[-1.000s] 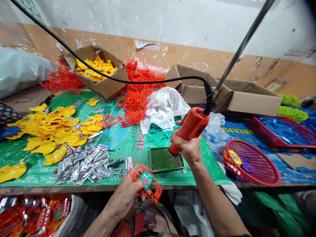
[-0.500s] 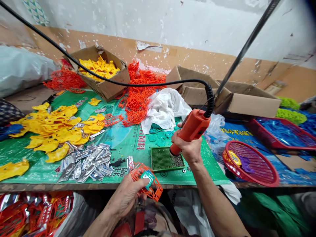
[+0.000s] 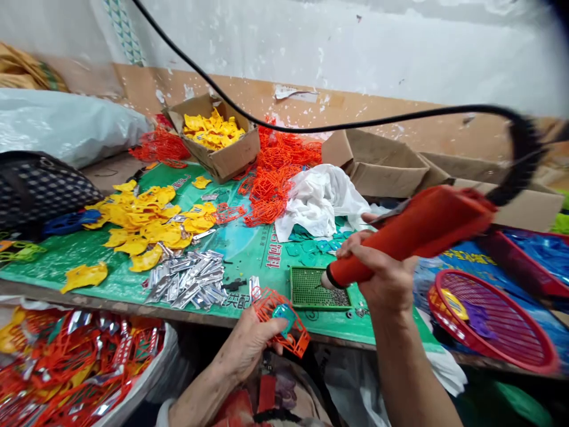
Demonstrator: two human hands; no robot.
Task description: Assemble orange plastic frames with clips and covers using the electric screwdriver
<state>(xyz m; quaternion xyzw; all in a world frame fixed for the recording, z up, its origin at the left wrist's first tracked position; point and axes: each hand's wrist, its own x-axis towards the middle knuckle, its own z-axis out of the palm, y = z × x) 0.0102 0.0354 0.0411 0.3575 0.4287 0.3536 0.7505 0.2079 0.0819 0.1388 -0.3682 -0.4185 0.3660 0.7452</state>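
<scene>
Your left hand (image 3: 256, 337) grips an orange lattice frame (image 3: 299, 345), thumb pressed on a teal piece (image 3: 285, 315) lying against it. Your right hand (image 3: 387, 276) is wrapped around a red-orange power driver (image 3: 413, 232), its nose over the green tray (image 3: 320, 308) between your hands. Silver strips (image 3: 189, 281) lie on the bench (image 3: 244, 255), left of your left hand.

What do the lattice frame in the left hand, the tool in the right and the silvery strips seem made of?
The lattice frame: likely moulded plastic, glossy; thin bars in one even orange.
The tool: probably a hard plastic housing, by its solid orange colour, though blur hides its finish.
The silvery strips: perhaps polished metal, given bright mirror-like glints; coated plastic isn't ruled out.
</scene>
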